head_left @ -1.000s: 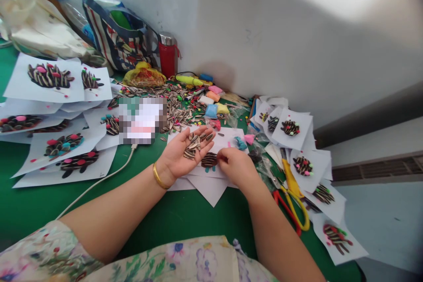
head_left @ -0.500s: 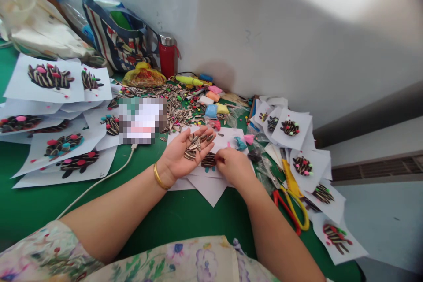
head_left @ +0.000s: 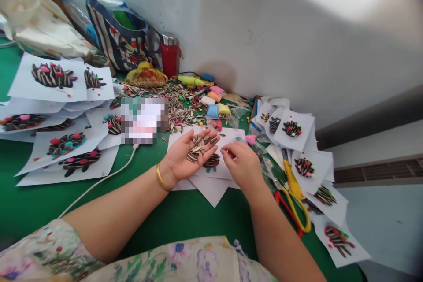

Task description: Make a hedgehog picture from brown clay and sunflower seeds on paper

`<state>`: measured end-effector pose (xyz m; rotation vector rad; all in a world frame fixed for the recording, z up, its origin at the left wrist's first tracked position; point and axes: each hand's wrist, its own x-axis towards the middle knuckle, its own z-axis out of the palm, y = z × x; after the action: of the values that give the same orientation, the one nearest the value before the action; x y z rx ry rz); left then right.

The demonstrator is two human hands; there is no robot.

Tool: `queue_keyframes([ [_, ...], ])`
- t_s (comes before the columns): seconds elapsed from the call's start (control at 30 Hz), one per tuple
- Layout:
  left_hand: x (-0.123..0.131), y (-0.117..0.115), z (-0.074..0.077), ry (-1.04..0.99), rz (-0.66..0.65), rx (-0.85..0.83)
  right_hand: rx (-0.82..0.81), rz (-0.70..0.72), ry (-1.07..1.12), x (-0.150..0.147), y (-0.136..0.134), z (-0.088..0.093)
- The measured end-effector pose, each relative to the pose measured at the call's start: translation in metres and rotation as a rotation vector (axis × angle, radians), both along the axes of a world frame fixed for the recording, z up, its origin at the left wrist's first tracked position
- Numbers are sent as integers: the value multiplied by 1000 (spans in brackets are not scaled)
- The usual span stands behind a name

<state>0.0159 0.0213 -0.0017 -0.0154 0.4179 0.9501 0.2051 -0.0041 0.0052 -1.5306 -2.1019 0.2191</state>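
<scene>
My left hand is turned palm up and holds a small heap of striped sunflower seeds. Just to its right, my right hand has thumb and forefinger pinched together; whatever lies between the tips is hidden or too small to make out. Beneath both hands lies a white paper sheet. On it sits a seed-covered dark figure with blue feet, partly covered by my left fingers. A blue lump is mostly hidden behind my right hand.
Loose sunflower seeds spread behind the sheet, beside packets of coloured clay. Finished seed pictures are stacked left and right. Scissors lie right. A blurred-out phone with a cable, a red flask and bags stand behind.
My right hand has drawn back to the right from the seed figure, its pinch now apart from it. My left hand has shifted slightly right, still holding the seeds.
</scene>
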Motion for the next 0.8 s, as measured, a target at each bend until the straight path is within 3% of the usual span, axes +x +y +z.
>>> queue_keyframes([
  [0.13,2,-3,-2,-32,-46,4,94,24,109,-1,0,0],
  [0.57,7,-8,-3,12,-140,30,94,89,123,-9,-1,-4],
  [0.8,10,-11,-4,-10,-184,5,139,229,112,-23,-10,-4],
])
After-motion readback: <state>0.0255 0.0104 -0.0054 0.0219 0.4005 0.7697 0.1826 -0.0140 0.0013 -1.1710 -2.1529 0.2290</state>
